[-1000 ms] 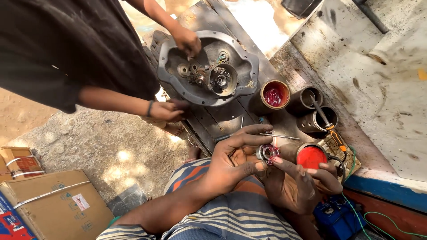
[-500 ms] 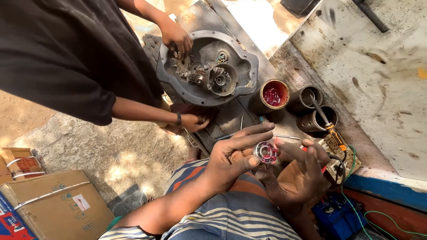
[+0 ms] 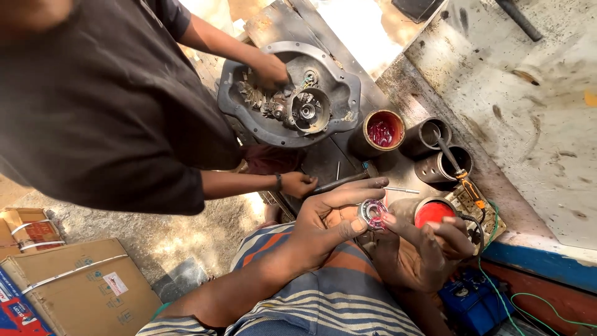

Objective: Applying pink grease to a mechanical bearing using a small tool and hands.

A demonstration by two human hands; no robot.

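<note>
A small round metal bearing [image 3: 374, 213] smeared with red grease sits between the thumb and fingers of my left hand [image 3: 326, 223]. My right hand [image 3: 416, 249] is just right of it, a fingertip pressed on the bearing's face. Right behind my right hand stands a tin of red grease [image 3: 433, 211]. Across the bench another person in a dark shirt leans over a grey round metal housing [image 3: 292, 96]. One of their hands [image 3: 272, 71] is inside it; the other hand [image 3: 297, 184] rests on the bench edge.
Another open tin with red grease [image 3: 381, 132] and two dark metal cylinders [image 3: 435, 152] stand on the dark bench, a screwdriver [image 3: 457, 168] in one. Cardboard boxes [image 3: 74, 286] lie at lower left. A blue box with green wires [image 3: 476, 298] sits at lower right.
The other person has leaned further over the housing, with their hand moved inside it. My right hand has shifted against the bearing; the grease tin shows again behind it.
</note>
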